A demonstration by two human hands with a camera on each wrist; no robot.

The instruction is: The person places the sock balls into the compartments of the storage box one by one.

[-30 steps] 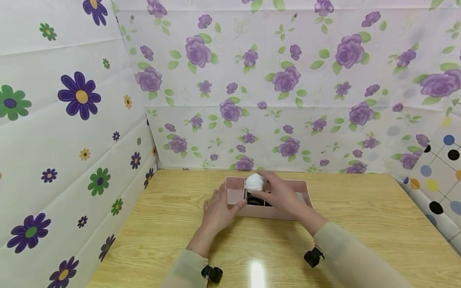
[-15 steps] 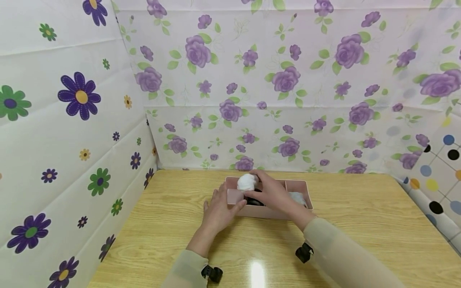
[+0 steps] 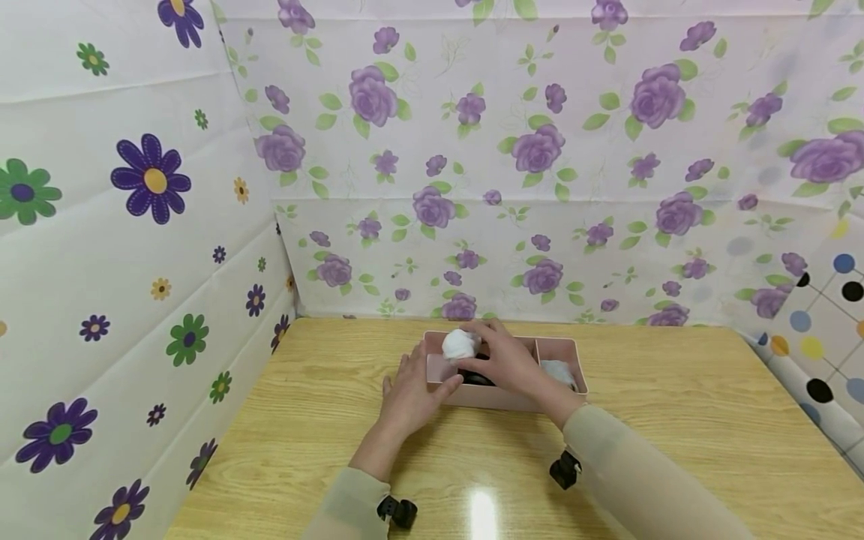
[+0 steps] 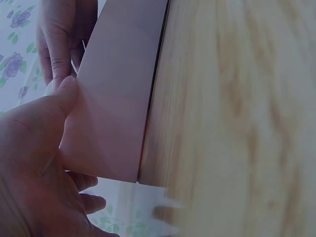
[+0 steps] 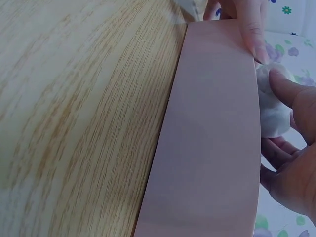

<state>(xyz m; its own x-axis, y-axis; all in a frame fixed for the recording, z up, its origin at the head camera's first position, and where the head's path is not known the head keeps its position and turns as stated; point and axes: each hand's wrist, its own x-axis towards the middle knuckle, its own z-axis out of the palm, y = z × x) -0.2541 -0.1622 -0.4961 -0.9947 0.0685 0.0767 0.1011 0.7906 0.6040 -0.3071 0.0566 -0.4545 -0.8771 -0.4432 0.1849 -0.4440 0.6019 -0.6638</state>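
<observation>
A pink divided box (image 3: 502, 398) stands on the table. My left hand (image 3: 409, 399) grips its front left corner, thumb over the front rim and fingers along the left end wall. My right hand (image 3: 511, 366) reaches in from the right and holds a white balled-up bundle, like a rolled cloth (image 3: 460, 345), over the left compartment. In the right wrist view, the thumb lies across the white bundle (image 5: 275, 114), just beyond the box's front wall (image 5: 212, 123). A dark, glossy thing (image 3: 476, 375) sits in the compartment beneath my right hand, partly hidden.
In the box's right compartment lies a light grey bundle (image 3: 559, 373). The wooden table (image 3: 324, 450) extends around the box. A flowered cloth (image 3: 432, 247) hangs right behind the table's back edge, and another flowered sheet (image 3: 223, 330) runs along the left.
My right hand has moved left with the white bundle, bringing it over the left compartment and uncovering the grey bundle at right. My left hand keeps its place on the box.
</observation>
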